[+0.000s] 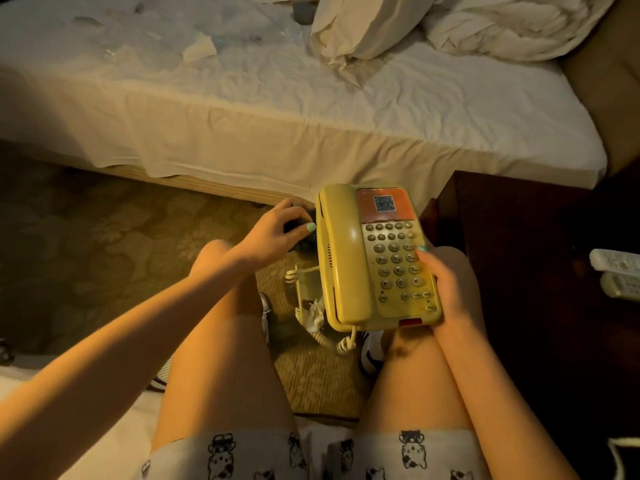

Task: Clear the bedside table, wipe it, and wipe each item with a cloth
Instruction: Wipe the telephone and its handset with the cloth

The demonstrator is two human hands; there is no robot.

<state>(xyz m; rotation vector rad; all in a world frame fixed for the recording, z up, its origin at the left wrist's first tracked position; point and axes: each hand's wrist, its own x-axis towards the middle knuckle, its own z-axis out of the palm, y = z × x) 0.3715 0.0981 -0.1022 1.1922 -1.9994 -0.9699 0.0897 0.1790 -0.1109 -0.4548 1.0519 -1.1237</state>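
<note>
Count: one phone [377, 258], two remotes, two hands, one pillow [367, 22].

The phone is a corded desk set, yellowish under warm light, handset seated in the cradle on its left side, keypad on the right, an orange panel with a QR sticker at the far end. Long axis runs away from the person, far end tipped slightly left; face up. It sits above the right knee, between the legs and the bed [311, 98], clear of the counter [519, 237].

Right hand [450, 289]: grip closed around the phone's near right edge, thumb lying on the keypad. Left hand [277, 233]: fingers curled around something dark just left of the phone; cannot tell what it is, possibly a cloth.

Coiled cord [343, 341] hangs from the phone's near end toward the floor. A crumpled white tissue sits in a small bin [306, 292] below.

The remotes [616, 261] [621, 285] lie side by side on the dark wood counter at right.

Surroundings: bed with rumpled white sheet, pillow and bunched duvet at the head; patterned carpet [104, 244]; dim, amber lighting. Person seated, bare legs, printed shorts.
</note>
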